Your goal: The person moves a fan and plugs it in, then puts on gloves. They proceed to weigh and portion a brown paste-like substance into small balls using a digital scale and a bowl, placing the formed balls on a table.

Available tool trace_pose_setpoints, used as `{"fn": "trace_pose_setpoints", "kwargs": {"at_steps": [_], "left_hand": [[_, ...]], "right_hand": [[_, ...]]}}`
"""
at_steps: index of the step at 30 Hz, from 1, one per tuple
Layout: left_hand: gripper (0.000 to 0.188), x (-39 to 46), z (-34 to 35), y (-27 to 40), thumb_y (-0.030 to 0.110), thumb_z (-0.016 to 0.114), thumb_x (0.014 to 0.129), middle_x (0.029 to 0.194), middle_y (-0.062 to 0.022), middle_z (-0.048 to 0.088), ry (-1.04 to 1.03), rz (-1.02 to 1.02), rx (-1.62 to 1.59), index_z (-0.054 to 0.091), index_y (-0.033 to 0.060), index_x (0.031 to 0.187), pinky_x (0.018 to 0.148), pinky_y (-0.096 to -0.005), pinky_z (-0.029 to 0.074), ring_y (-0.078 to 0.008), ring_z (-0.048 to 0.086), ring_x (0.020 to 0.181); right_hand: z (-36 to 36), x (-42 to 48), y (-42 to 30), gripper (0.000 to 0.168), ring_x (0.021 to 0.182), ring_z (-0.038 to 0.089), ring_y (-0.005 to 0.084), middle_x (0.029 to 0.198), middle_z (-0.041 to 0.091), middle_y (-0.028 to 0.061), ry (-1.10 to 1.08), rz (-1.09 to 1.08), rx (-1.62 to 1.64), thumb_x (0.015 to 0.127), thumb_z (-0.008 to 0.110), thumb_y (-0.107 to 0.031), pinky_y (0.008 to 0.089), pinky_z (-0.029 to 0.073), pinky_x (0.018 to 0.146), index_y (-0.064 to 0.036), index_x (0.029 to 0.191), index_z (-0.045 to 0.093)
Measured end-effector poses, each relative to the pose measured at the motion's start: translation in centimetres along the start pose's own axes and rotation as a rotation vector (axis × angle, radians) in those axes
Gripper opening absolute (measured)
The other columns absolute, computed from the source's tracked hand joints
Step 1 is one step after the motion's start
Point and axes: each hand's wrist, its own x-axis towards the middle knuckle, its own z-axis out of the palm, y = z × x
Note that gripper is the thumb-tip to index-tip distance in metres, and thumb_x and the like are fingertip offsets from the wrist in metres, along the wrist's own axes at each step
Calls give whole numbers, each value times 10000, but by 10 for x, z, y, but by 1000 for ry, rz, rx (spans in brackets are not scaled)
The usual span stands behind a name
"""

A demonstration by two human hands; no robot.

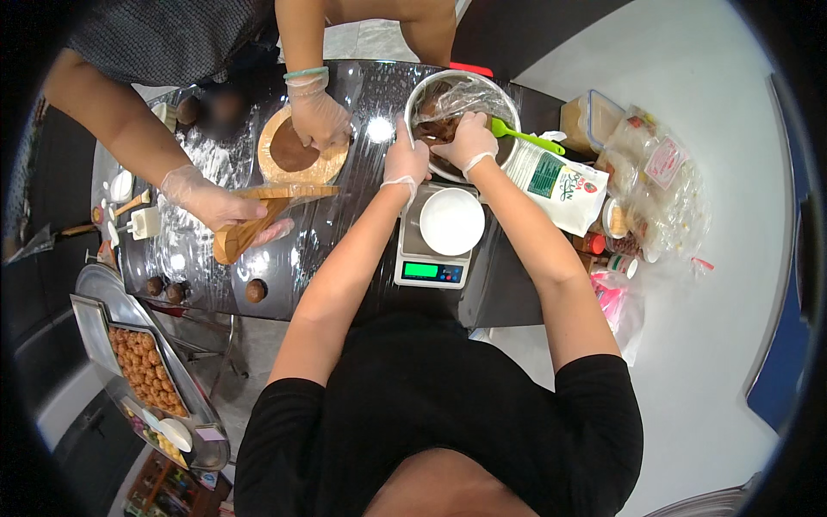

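A round metal bowl (515,110) holds dark brown dough (442,129), partly covered by crumpled plastic wrap (471,98). Gloved in clear plastic, my left hand (406,158) grips the bowl's near left rim. Inside the bowl, my right hand (473,143) reaches onto the dough in the same kind of glove; its fingertips are partly hidden, so whether they pinch any dough is unclear. A green spatula (526,137) leans over the right rim. Just below my hands, a white bowl (452,221) rests on a digital kitchen scale (431,271) with a lit green display.
Across the table, a co-worker's gloved hand (320,123) touches a brown dough disc (292,147) on a round wooden board (274,171); the other holds a wooden mould (249,236). Brown balls (256,291) lie left. A white printed bag (555,187) and containers (589,119) crowd the right.
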Motion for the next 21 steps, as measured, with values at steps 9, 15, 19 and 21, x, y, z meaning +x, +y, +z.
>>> {"fn": "trace_pose_setpoints", "kwargs": {"at_steps": [9,15,19,21], "left_hand": [[690,-4,4,11,75,375,855,814,-218,638,12,-63,-43,81,77,1480,505,-368,521,-254,616,489],[694,-1,1,13,67,368,847,838,-218,647,-10,-87,-26,89,105,1480,516,-365,520,-249,623,490],[673,2,2,11,86,382,857,853,-211,650,-23,-130,-108,111,99,1473,493,-356,511,-236,626,493],[673,2,1,11,92,384,862,844,-211,647,-16,-124,-102,102,99,1473,484,-351,507,-232,621,488]], "right_hand": [[27,22,18,421,887,636,362,993,627,211,107,-136,128,649,749,-301,422,517,799,-7,920,615],[19,5,28,283,872,629,372,954,639,185,118,-356,189,679,698,-222,439,507,804,-32,879,635],[1,-11,39,416,869,639,349,954,643,183,191,-302,231,690,728,-358,419,509,790,-21,917,639],[-19,-11,41,526,886,643,339,979,646,198,204,-139,250,693,729,-470,397,509,801,-4,918,637]]}}
